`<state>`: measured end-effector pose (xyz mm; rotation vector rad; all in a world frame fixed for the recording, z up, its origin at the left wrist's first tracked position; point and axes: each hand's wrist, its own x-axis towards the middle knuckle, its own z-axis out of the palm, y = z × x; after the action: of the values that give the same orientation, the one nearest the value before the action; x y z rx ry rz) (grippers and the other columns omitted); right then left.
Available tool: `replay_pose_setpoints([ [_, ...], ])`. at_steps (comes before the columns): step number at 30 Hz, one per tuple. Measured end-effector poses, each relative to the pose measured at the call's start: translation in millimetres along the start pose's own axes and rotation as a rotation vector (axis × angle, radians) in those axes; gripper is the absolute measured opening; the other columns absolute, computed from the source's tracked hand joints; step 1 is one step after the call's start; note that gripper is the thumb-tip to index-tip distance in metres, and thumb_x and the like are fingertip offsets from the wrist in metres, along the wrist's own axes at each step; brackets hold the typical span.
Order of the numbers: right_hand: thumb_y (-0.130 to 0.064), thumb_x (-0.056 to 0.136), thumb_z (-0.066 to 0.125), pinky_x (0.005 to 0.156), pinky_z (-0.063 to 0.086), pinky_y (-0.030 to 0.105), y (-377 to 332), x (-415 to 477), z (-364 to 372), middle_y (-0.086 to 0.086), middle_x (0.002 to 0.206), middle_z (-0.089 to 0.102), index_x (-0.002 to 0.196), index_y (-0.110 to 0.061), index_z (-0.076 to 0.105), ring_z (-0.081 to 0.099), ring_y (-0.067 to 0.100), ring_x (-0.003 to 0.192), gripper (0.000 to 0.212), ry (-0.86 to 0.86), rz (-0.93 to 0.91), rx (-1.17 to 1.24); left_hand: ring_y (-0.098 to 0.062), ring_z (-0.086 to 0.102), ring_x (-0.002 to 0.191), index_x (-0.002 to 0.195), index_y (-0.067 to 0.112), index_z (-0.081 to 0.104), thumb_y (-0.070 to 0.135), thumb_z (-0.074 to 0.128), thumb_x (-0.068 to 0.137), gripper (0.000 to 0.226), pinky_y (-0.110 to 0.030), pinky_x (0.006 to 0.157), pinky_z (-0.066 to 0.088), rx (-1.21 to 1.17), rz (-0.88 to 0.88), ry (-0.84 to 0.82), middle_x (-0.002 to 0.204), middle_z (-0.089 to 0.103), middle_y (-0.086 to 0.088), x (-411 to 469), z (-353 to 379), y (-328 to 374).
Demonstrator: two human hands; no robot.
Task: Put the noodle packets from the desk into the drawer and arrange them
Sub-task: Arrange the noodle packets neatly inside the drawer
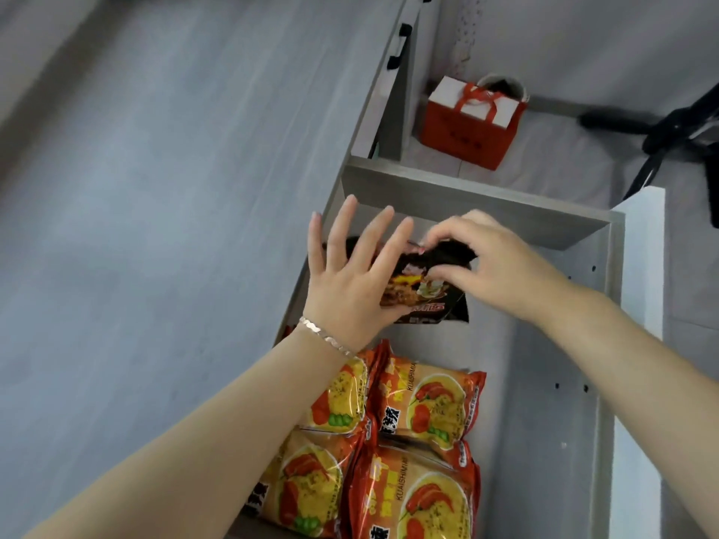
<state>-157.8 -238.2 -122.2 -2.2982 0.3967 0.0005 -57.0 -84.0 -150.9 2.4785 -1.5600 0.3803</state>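
Note:
A black noodle packet (435, 301) lies in the far part of the open grey drawer (478, 206). My right hand (494, 262) pinches its top edge with thumb and fingers. Over the packet's left side rests my left hand (350, 282), fingers spread, a silver bracelet on the wrist. Several red-and-yellow noodle packets (424, 406) lie in two rows in the near part of the drawer, partly hidden under my left forearm.
The grey desk top (155, 188) fills the left of the view. A red-and-white gift bag (470, 122) stands on the floor beyond the drawer. Black chair legs (669, 130) are at the far right. The drawer's right half shows bare bottom (544, 441).

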Motion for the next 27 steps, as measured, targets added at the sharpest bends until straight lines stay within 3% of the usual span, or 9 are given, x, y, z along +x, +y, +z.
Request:
replay_pose_setpoints([
  [3,-0.012,0.080,0.062,0.086,0.041,0.024,-6.8,8.2,15.9,-0.007,0.097,0.051,0.102,-0.025,0.061,0.041,0.002,0.099,0.026,-0.112,-0.112,-0.119,-0.029,0.069,0.093,0.121,0.015,0.057,0.053,0.070,0.067,0.068,-0.045,0.086,0.051,-0.146,-0.056,-0.091,0.092,0.074,-0.003,-1.1,4.2,2.8],
  [5,-0.014,0.082,0.061,0.091,0.036,0.018,-5.4,9.5,30.1,-0.011,0.103,0.053,0.107,-0.022,0.060,0.042,0.002,0.105,0.027,-0.048,-0.088,-0.093,-0.025,0.068,0.087,0.126,0.020,0.049,0.047,0.067,0.074,0.061,-0.034,0.067,0.051,-0.294,-0.210,-0.270,0.097,0.071,-0.002,-0.1,10.9,4.7],
  [7,-0.018,0.083,0.062,0.097,0.026,0.012,0.9,3.9,43.6,-0.008,0.121,0.054,0.114,-0.020,0.058,0.042,0.006,0.119,0.031,0.142,0.007,-0.026,-0.025,0.060,0.099,0.129,0.024,0.042,0.040,0.061,0.082,0.053,-0.035,0.072,0.047,-0.290,-0.297,-0.317,0.110,0.066,-0.003,-3.5,24.6,1.5],
  [10,-0.019,0.084,0.062,0.101,0.023,0.016,18.9,-15.7,63.7,0.000,0.133,0.044,0.123,-0.017,0.049,0.038,0.013,0.127,0.041,0.313,0.220,0.061,-0.028,0.059,0.099,0.131,0.023,0.039,0.033,0.054,0.089,0.046,-0.035,0.072,0.045,-0.405,-0.553,-0.304,0.113,0.063,-0.008,-3.1,36.7,-7.9],
  [13,-0.019,0.085,0.061,0.095,0.028,0.019,40.1,-41.9,86.3,0.004,0.130,0.046,0.123,-0.018,0.049,0.041,0.018,0.124,0.040,0.122,0.424,0.084,-0.030,0.055,0.115,0.137,0.017,0.031,0.030,0.048,0.093,0.049,-0.038,0.091,0.046,-0.603,-0.914,-0.416,0.128,0.057,-0.013,1.8,52.4,-22.6],
  [15,-0.022,0.084,0.062,0.101,0.028,0.023,51.1,-57.7,98.9,0.004,0.131,0.046,0.122,-0.019,0.051,0.038,0.017,0.127,0.039,-0.030,0.481,0.092,-0.033,0.046,0.125,0.142,0.015,0.022,0.028,0.045,0.095,0.054,-0.044,0.103,0.039,-0.581,-0.995,-0.527,0.139,0.046,-0.016,3.9,64.1,-30.5],
  [19,-0.038,0.078,0.067,0.108,0.028,0.028,60.0,-77.5,116.5,0.000,0.136,0.043,0.128,-0.022,0.045,0.032,0.015,0.131,0.057,-0.221,0.465,0.074,-0.037,0.043,0.126,0.145,0.014,0.010,0.019,0.047,0.094,0.063,-0.047,0.101,0.042,-0.257,-0.857,-0.608,0.142,0.038,-0.021,2.2,74.9,-25.6],
  [22,-0.048,0.068,0.071,0.109,0.026,0.031,61.6,-83.6,127.8,-0.003,0.136,0.041,0.132,-0.028,0.039,0.030,0.016,0.130,0.075,-0.311,0.424,-0.032,-0.035,0.013,0.141,0.146,0.015,0.004,0.006,0.054,0.085,0.079,-0.045,0.114,0.019,-0.055,-0.498,-0.568,0.154,0.009,-0.020,-9.7,79.8,-17.1],
  [27,-0.043,0.072,0.069,0.109,0.023,0.036,62.0,-84.1,137.3,-0.006,0.137,0.043,0.135,-0.037,0.035,0.031,0.016,0.131,0.072,-0.339,0.325,-0.069,-0.035,-0.018,0.141,0.141,0.046,-0.004,0.059,0.049,0.083,0.080,-0.059,0.112,0.000,-0.088,-0.166,-0.833,0.155,-0.020,-0.003,-20.8,90.7,1.1],
])
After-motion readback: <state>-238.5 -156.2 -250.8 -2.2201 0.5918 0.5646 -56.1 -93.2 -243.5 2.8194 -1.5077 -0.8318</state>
